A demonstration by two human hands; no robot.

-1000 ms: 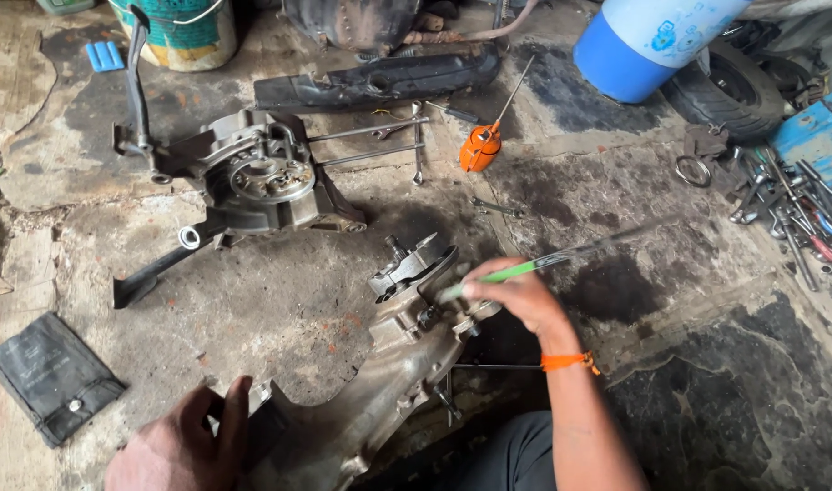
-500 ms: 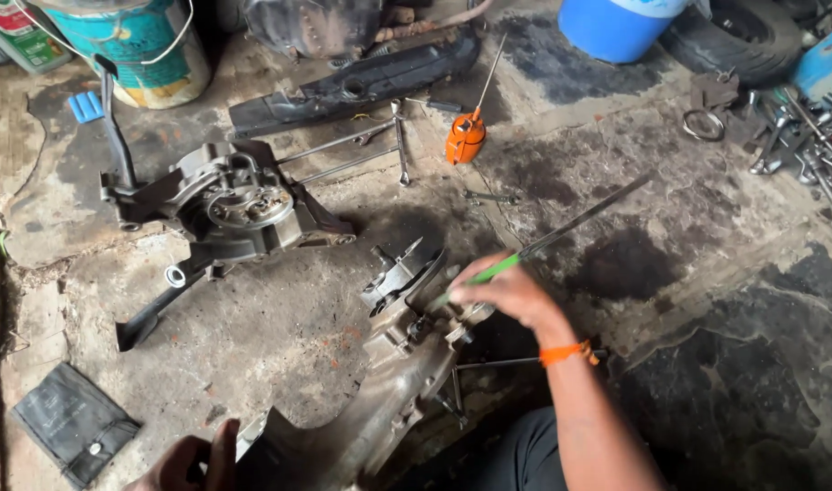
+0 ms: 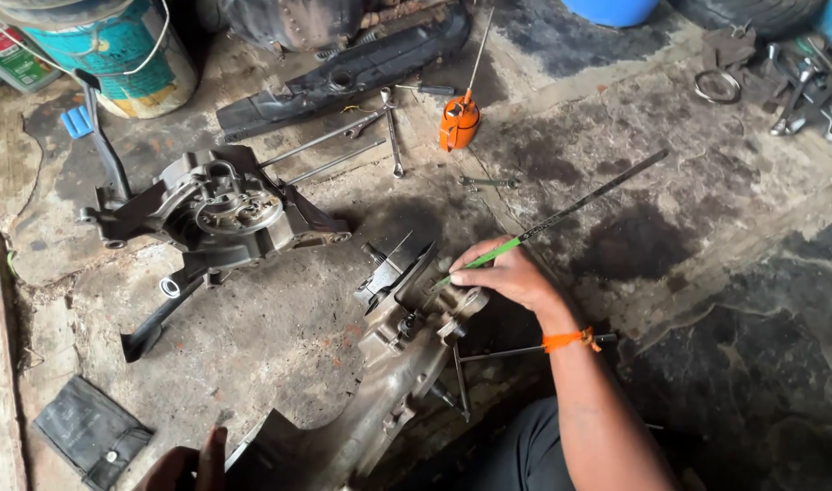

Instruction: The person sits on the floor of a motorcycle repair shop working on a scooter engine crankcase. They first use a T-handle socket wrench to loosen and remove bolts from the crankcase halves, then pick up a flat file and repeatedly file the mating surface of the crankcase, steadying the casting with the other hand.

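Grey, oil-stained metal is filling the middle of the view: a long grey aluminium engine casing [image 3: 393,364] is lying on the dirty concrete floor [image 3: 279,345], running from the lower left up toward the centre. The right hand [image 3: 507,273] is resting on the upper end of this casing, and its fingers [image 3: 466,273] are pressed together around a long thin rod with a green handle [image 3: 561,216], whose dark end is pointing up and to the right. An orange band [image 3: 569,340] is sitting on that wrist. The left hand [image 3: 184,468] is showing only partly at the bottom edge, touching the lower end of the casing; I cannot tell how its fingers are standing. A second round grey engine housing [image 3: 220,207] is lying well apart on the left, and a small orange oil can [image 3: 458,123] is standing above, near some loose spanners [image 3: 393,136]
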